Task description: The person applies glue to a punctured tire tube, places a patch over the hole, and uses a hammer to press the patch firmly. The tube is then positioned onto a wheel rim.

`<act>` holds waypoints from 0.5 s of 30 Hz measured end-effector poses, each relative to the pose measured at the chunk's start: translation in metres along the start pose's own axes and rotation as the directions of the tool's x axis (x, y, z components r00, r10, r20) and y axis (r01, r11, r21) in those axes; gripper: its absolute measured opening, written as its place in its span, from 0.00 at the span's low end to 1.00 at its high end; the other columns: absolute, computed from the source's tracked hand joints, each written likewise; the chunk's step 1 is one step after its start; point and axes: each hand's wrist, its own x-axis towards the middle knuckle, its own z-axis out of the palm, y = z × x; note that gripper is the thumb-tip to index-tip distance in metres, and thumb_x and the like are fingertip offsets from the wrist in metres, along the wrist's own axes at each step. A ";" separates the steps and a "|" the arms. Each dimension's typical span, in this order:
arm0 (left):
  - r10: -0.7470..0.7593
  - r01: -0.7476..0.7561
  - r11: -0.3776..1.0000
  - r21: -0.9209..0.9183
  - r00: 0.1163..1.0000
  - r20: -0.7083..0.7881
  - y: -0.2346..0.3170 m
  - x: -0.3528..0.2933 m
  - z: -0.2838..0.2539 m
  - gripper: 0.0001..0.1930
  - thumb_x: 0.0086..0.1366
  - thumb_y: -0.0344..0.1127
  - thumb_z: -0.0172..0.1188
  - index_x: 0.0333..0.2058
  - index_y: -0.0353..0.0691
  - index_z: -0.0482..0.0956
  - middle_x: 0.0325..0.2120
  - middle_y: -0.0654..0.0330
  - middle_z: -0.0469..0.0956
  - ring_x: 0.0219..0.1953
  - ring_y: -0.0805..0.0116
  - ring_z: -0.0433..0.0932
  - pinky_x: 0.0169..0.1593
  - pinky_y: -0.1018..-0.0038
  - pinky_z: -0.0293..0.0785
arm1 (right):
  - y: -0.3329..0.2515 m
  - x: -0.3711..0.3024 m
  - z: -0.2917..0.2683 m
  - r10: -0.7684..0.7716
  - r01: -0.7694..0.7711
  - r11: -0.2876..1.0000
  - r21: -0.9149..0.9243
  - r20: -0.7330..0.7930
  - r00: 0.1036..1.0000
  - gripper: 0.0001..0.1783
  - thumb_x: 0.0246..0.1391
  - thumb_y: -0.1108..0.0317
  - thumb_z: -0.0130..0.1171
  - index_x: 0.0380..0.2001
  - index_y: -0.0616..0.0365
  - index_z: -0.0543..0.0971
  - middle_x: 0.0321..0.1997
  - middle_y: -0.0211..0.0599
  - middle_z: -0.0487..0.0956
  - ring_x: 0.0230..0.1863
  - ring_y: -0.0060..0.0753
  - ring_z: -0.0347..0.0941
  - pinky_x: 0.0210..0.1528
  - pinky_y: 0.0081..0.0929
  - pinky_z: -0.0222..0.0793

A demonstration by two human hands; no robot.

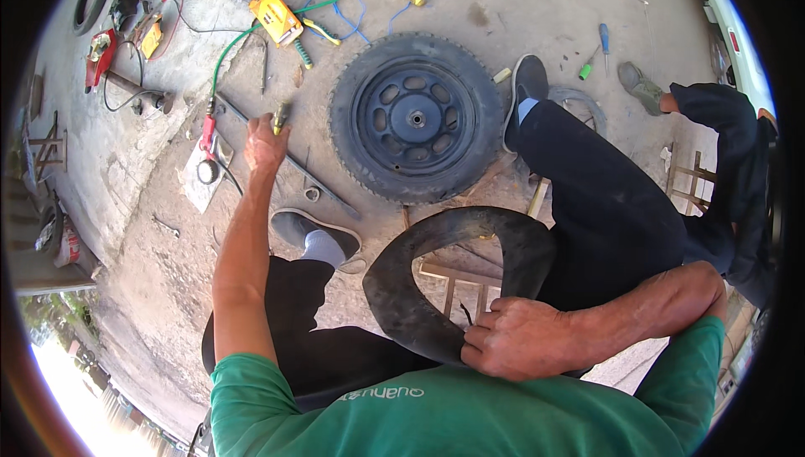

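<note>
My left hand (265,143) is stretched out over the ground on the left, its fingers closed around a small tool with a yellow-green end (281,115); its exact kind is too small to tell. A limp black inner tube (399,289) lies across my lap, bent into a ring. My right hand (518,338) grips its near edge, with a thin dark valve stem (466,313) sticking up beside the fingers. Beyond the tube, a tyre on a dark steel wheel rim (417,117) lies flat between my feet.
A long metal bar (323,192) lies beside my left shoe. A red-handled inflator gauge (207,151) on a green hose (220,63) is near my left hand. Screwdrivers (604,36) lie at the right, near another person's shoe (641,88). A yellow box (275,17) stands farther off.
</note>
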 end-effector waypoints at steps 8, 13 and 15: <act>0.444 -0.406 0.845 -0.348 0.895 0.033 0.165 -0.032 0.030 0.26 0.56 0.42 0.74 0.52 0.41 0.79 0.47 0.51 0.79 0.51 0.47 0.78 0.57 0.56 0.74 | 0.000 0.006 0.002 0.012 -0.012 1.000 0.005 0.043 0.999 0.09 0.46 0.63 0.59 0.24 0.58 0.77 0.25 0.36 0.78 0.31 0.37 0.81 0.34 0.34 0.77; 0.407 -0.349 0.908 -0.233 0.868 0.284 0.206 -0.033 0.046 0.37 0.56 0.46 0.75 0.63 0.44 0.72 0.57 0.48 0.75 0.61 0.45 0.71 0.65 0.56 0.69 | 0.001 -0.001 0.006 0.012 -0.012 1.000 -0.026 0.009 1.000 0.08 0.47 0.64 0.59 0.24 0.58 0.77 0.24 0.36 0.78 0.30 0.37 0.81 0.34 0.32 0.78; 0.409 -0.351 0.912 -0.212 0.816 0.408 0.209 -0.022 0.043 0.46 0.53 0.52 0.76 0.68 0.47 0.66 0.61 0.49 0.72 0.65 0.46 0.67 0.68 0.56 0.66 | 0.001 -0.004 0.005 0.009 -0.009 1.000 -0.025 -0.008 1.000 0.08 0.47 0.64 0.59 0.24 0.57 0.76 0.24 0.35 0.78 0.30 0.37 0.81 0.34 0.32 0.78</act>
